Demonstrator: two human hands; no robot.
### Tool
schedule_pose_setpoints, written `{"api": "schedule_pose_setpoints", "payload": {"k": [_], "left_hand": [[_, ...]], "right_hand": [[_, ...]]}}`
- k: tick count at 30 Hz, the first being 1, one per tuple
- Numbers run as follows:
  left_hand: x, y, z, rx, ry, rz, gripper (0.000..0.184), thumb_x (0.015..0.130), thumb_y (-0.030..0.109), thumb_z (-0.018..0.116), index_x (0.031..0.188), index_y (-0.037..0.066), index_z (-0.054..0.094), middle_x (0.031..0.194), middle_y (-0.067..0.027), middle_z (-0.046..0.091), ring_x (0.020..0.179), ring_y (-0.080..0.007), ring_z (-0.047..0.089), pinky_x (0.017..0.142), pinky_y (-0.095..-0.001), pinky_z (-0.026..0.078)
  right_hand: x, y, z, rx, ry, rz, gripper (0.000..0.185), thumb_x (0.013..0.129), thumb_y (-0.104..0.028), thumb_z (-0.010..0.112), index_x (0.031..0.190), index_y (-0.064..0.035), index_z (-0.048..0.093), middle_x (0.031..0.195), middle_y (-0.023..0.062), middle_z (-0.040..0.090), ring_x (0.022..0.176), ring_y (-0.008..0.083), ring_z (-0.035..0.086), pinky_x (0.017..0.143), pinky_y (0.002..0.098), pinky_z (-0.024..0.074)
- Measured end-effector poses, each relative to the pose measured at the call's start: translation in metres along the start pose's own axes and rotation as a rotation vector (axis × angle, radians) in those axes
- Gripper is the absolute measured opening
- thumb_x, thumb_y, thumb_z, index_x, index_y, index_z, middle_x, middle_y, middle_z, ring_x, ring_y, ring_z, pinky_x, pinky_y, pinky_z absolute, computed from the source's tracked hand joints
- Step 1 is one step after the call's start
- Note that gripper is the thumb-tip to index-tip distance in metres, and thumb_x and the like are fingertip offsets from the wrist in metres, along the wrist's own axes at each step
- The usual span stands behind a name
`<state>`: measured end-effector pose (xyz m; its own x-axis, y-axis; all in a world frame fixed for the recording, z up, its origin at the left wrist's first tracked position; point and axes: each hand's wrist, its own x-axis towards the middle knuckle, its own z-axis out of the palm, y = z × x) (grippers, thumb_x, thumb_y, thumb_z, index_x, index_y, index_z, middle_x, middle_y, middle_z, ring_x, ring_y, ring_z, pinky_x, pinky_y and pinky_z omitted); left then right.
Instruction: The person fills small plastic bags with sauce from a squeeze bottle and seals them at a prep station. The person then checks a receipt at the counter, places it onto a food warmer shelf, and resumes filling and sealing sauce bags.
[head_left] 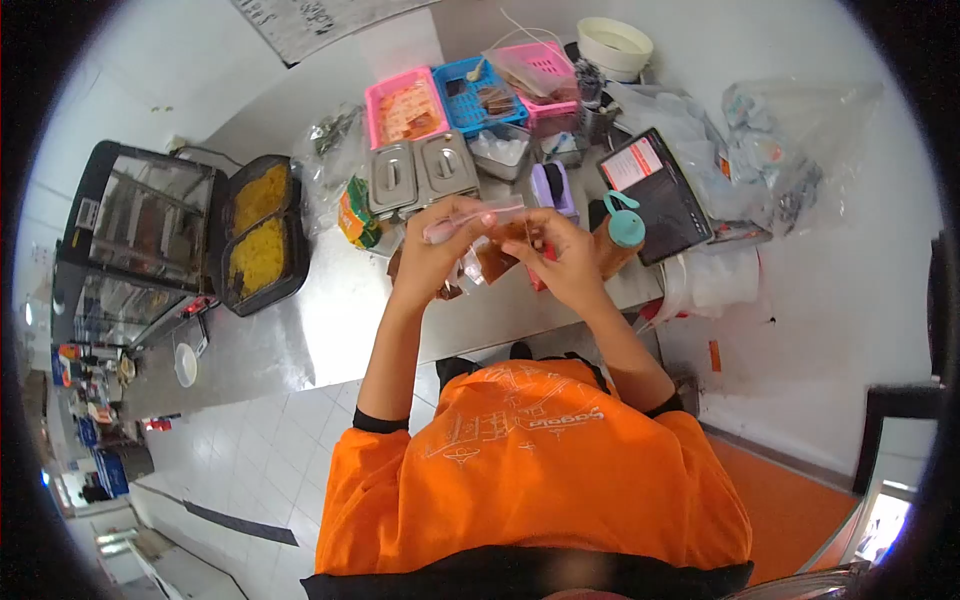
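Head view: two bare hands above a metal surface [330, 325], near the middle of its front edge.
Small clear bag [494, 262]: between the hands, raised over the surface; something brown shows in it. Whether it is one bag or overlapping pieces cannot be told surely at this blur.
Left hand [432, 250]: grip nearly closed, thumb and fingers pinching the bag's upper strip.
Right hand [573, 262]: grip nearly closed, thumb against fingertips on the bag's other side.
Handling: thin film probably calls for light fingertip pinches, both sides level, the brown part hanging low and away from the mouth; squeezing the body could crease or spill it.
Lidded steel pans [420, 170]: just beyond the left hand, orange-and-green packet [358, 215] beside them.
Purple-rimmed device [553, 190]: beyond the right hand.
Bottle with teal lid [625, 232]: just right of the right hand, tablet [672, 212] beside it.
Far edge: pink basket [372, 108], blue basket [457, 118], cream tub [614, 62].
Left part: black tray [298, 272] of yellow food; glass-fronted cabinet [135, 235]; white bowl [186, 366] near the front edge.
Room: pale walls [800, 345], whiteboard [325, 22], tiled floor [265, 455], orange floor patch [770, 495] at right.
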<state>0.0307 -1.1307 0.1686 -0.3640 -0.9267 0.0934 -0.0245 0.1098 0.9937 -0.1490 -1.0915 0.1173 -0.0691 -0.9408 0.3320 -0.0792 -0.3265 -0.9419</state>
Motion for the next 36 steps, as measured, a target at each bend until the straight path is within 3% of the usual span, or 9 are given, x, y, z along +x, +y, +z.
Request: {"api": "schedule_pose_setpoints", "payload": {"k": [9, 14, 23, 24, 25, 27, 30, 34, 36], "left_hand": [[-0.035, -0.039, -0.031, 0.129, 0.161, 0.109, 0.016, 0.084, 0.011, 0.071, 0.094, -0.001, 0.067, 0.083, -0.0032, 0.068, 0.078, -0.0082, 0.062, 0.068, -0.0224, 0.049], [-0.053, -0.066, -0.039, 0.497, 0.277, 0.313, 0.009, 0.083, 0.005, 0.068, 0.09, 0.002, 0.064, 0.081, -0.0116, 0.065, 0.072, -0.0225, 0.065, 0.064, -0.0294, 0.049], [-0.1, -0.125, -0.107, 0.503, 0.513, 0.118, 0.009, 0.083, 0.001, 0.066, 0.092, 0.002, 0.064, 0.086, -0.0113, 0.067, 0.073, -0.0216, 0.065, 0.066, -0.0311, 0.051], [-0.106, -0.142, -0.123, 0.185, 0.616, 0.006, 0.01, 0.085, -0.001, 0.063, 0.095, 0.001, 0.063, 0.095, -0.0098, 0.067, 0.081, -0.021, 0.065, 0.073, -0.0292, 0.051], [-0.107, -0.129, -0.138, 0.05, 0.674, -0.306, 0.028, 0.092, 0.017, 0.055, 0.113, -0.002, 0.057, 0.108, -0.0139, 0.065, 0.095, -0.0238, 0.064, 0.082, -0.0302, 0.05], [-0.105, -0.126, -0.146, -0.676, 0.732, -0.144, 0.045, 0.095, 0.027, 0.048, 0.13, -0.001, 0.047, 0.128, -0.0158, 0.056, 0.118, -0.0236, 0.054, 0.096, -0.0348, 0.042], [-0.085, -0.115, -0.126, -0.84, 0.484, -0.089, 0.048, 0.098, 0.032, 0.042, 0.136, 0.002, 0.042, 0.135, -0.0105, 0.051, 0.121, -0.02, 0.049, 0.101, -0.0375, 0.038], [-0.07, -0.118, -0.093, -0.949, 0.45, -0.172, 0.047, 0.099, 0.023, 0.044, 0.142, 0.005, 0.035, 0.137, -0.0114, 0.048, 0.124, -0.0226, 0.048, 0.107, -0.0373, 0.037], [-0.062, -0.105, -0.078, -1.134, 0.497, -0.191, 0.049, 0.098, 0.02, 0.046, 0.143, 0.007, 0.032, 0.133, -0.0122, 0.048, 0.125, -0.0238, 0.046, 0.107, -0.0382, 0.036]], "right_hand": [[0.02, -0.017, 0.029, -0.341, -0.158, -0.247, 0.01, 0.083, -0.007, 0.069, 0.09, -0.0006, 0.067, 0.081, 0.0087, 0.065, 0.072, 0.0168, 0.063, 0.062, 0.028, 0.0473], [0.006, 0.01, 0.065, -0.342, -0.248, -0.24, 0.008, 0.085, -0.006, 0.065, 0.09, -0.0007, 0.062, 0.083, 0.011, 0.064, 0.073, 0.0256, 0.064, 0.064, 0.0321, 0.0485], [0.005, 0.052, 0.102, -0.46, -0.197, -0.148, 0.007, 0.085, -0.006, 0.064, 0.09, -0.0006, 0.061, 0.085, 0.0119, 0.064, 0.074, 0.0271, 0.064, 0.064, 0.0332, 0.049], [0.012, 0.056, 0.106, -0.472, -0.118, -0.134, 0.007, 0.085, -0.006, 0.063, 0.09, -0.0008, 0.062, 0.086, 0.0122, 0.064, 0.074, 0.0269, 0.064, 0.064, 0.0331, 0.049], [0.02, 0.062, 0.111, -0.484, -0.036, -0.12, 0.007, 0.085, -0.005, 0.063, 0.091, -0.0009, 0.062, 0.086, 0.0125, 0.064, 0.075, 0.0267, 0.064, 0.064, 0.033, 0.0491], [0.027, 0.076, 0.127, -0.275, -0.204, -0.005, 0.014, 0.089, -0.006, 0.061, 0.102, -0.0021, 0.06, 0.086, 0.0094, 0.065, 0.077, 0.0185, 0.064, 0.064, 0.0295, 0.0496], [0.026, 0.069, 0.17, 0.193, -0.422, 0.469, 0.026, 0.091, -0.009, 0.062, 0.115, -0.0025, 0.054, 0.09, 0.0047, 0.065, 0.078, 0.0105, 0.062, 0.064, 0.0241, 0.0491], [0.017, 0.069, 0.174, -0.088, -0.29, 0.103, 0.019, 0.089, -0.015, 0.066, 0.103, -0.0014, 0.063, 0.082, 0.0009, 0.064, 0.068, 0.0045, 0.057, 0.056, 0.021, 0.0445], [0.019, 0.054, 0.154, -0.293, -0.289, 0.137, 0.017, 0.088, -0.013, 0.066, 0.099, -0.0013, 0.065, 0.08, 0.001, 0.064, 0.067, 0.004, 0.057, 0.055, 0.0209, 0.0442]]}}
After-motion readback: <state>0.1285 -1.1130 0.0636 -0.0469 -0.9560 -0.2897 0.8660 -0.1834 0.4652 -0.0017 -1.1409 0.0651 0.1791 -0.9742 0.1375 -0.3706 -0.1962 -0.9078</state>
